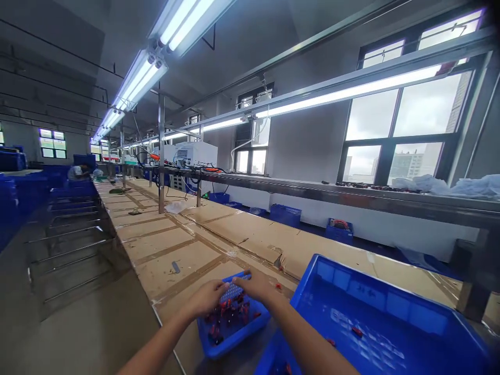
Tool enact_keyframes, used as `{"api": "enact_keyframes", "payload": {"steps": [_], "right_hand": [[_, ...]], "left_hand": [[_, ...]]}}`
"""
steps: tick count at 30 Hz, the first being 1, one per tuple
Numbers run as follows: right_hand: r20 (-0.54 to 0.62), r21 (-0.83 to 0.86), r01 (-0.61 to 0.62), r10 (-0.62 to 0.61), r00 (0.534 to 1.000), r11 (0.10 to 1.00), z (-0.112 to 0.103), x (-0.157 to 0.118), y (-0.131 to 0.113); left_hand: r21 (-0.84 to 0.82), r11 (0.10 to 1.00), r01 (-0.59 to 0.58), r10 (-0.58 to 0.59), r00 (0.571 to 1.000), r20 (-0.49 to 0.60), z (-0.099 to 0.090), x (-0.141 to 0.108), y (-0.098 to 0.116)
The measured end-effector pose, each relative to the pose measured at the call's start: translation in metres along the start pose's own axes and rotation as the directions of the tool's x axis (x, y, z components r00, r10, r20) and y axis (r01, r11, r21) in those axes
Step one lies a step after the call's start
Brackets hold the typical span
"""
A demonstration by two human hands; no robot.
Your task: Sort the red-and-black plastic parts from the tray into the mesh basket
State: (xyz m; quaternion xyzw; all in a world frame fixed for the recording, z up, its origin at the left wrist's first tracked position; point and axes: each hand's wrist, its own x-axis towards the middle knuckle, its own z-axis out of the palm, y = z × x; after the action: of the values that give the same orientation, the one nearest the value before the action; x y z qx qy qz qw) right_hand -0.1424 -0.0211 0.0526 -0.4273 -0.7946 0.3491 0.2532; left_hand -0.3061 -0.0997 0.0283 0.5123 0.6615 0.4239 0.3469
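Note:
A small blue basket [234,341] with several red and black pieces [228,311] in it stands at the near edge of the cardboard-covered table. My left hand [209,298] is over its left rim, fingers pointing inward. Across from it, my right hand [253,285] is at the basket's far right rim. Both hands are bent over the basket's far end; whether they pinch anything is too small to tell. A large blue bin [375,312] to the right has a few red pieces [357,331] lying on its floor.
The long table [156,245] runs off to the far left, with metal posts [161,156] and a shelf [304,190] behind. Metal-framed stools [70,260] line its left side. A person [78,173] sits far back. Part of another blue container [269,359] is at the lower edge.

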Motion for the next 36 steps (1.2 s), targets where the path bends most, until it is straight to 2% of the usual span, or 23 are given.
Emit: {"api": "enact_keyframes", "payload": {"steps": [3, 5, 7, 9, 11, 13, 15, 17, 19, 20, 22, 24, 26, 27, 29, 31, 33, 36], "right_hand": [[-0.099, -0.032, 0.171, -0.173, 0.980, 0.985, -0.006, -0.015, -0.014], [-0.108, -0.055, 0.277, -0.281, 0.953, 0.959, -0.023, -0.035, -0.018], [-0.081, -0.094, 0.356, -0.364, 0.928, 0.930, -0.047, -0.061, -0.015], [-0.026, -0.137, 0.386, -0.393, 0.919, 0.912, -0.072, -0.088, -0.005], [-0.037, -0.167, 0.319, -0.329, 0.944, 0.933, -0.096, -0.113, 0.011], [-0.112, -0.169, 0.193, -0.214, 0.970, 0.966, -0.119, -0.134, 0.031], [-0.161, -0.145, 0.086, -0.109, 0.981, 0.986, -0.139, -0.154, 0.054], [-0.169, -0.106, 0.008, -0.026, 0.985, 0.994, -0.157, -0.171, 0.078], [-0.206, -0.078, -0.051, 0.034, 0.978, 0.996, -0.171, -0.186, 0.098], [-0.244, -0.076, -0.069, 0.049, 0.969, 0.995, -0.175, -0.192, 0.106], [-0.331, -0.087, -0.081, 0.048, 0.942, 0.993, -0.179, -0.199, 0.119], [-0.402, -0.085, -0.045, 0.007, 0.915, 0.995, -0.177, -0.201, 0.128], [-0.451, -0.065, 0.029, -0.056, 0.891, 0.997, -0.170, -0.200, 0.133], [-0.471, -0.061, 0.065, -0.086, 0.878, 0.996, -0.165, -0.199, 0.134], [-0.480, -0.087, 0.124, -0.151, 0.864, 0.988, -0.156, -0.197, 0.137], [-0.425, -0.133, 0.176, -0.216, 0.879, 0.975, -0.150, -0.197, 0.141], [-0.348, -0.148, 0.219, -0.258, 0.901, 0.964, -0.144, -0.197, 0.143], [-0.347, -0.114, 0.194, -0.222, 0.911, 0.974, -0.139, -0.199, 0.144]], "left_hand": [[-0.111, 0.987, 0.119, -0.110, 0.990, 0.089, 0.009, -0.011, 0.015], [-0.208, 0.961, 0.184, -0.150, 0.974, 0.167, 0.022, -0.017, 0.030], [-0.289, 0.936, 0.203, -0.132, 0.960, 0.246, 0.042, -0.022, 0.049], [-0.306, 0.946, 0.108, -0.017, 0.958, 0.287, 0.070, -0.026, 0.071], [-0.291, 0.951, -0.104, 0.190, 0.940, 0.285, 0.103, -0.030, 0.093], [-0.310, 0.915, -0.257, 0.352, 0.885, 0.306, 0.139, -0.035, 0.114], [-0.334, 0.903, -0.269, 0.397, 0.819, 0.415, 0.175, -0.039, 0.128], [-0.342, 0.920, -0.192, 0.364, 0.742, 0.563, 0.209, -0.040, 0.134], [-0.354, 0.935, -0.030, 0.275, 0.692, 0.667, 0.240, -0.036, 0.131], [-0.363, 0.928, 0.086, 0.209, 0.685, 0.698, 0.253, -0.031, 0.127], [-0.360, 0.883, 0.300, 0.052, 0.700, 0.712, 0.273, -0.017, 0.118], [-0.352, 0.797, 0.491, -0.119, 0.699, 0.705, 0.282, -0.002, 0.108], [-0.420, 0.605, 0.676, -0.238, 0.657, 0.715, 0.283, 0.010, 0.103], [-0.470, 0.503, 0.726, -0.262, 0.646, 0.717, 0.282, 0.013, 0.102], [-0.571, 0.360, 0.738, -0.258, 0.667, 0.700, 0.281, 0.013, 0.104], [-0.632, 0.320, 0.706, -0.236, 0.705, 0.668, 0.284, 0.008, 0.106], [-0.663, 0.275, 0.696, -0.221, 0.717, 0.661, 0.288, 0.002, 0.108], [-0.701, 0.206, 0.683, -0.169, 0.730, 0.662, 0.293, -0.006, 0.110]]}}
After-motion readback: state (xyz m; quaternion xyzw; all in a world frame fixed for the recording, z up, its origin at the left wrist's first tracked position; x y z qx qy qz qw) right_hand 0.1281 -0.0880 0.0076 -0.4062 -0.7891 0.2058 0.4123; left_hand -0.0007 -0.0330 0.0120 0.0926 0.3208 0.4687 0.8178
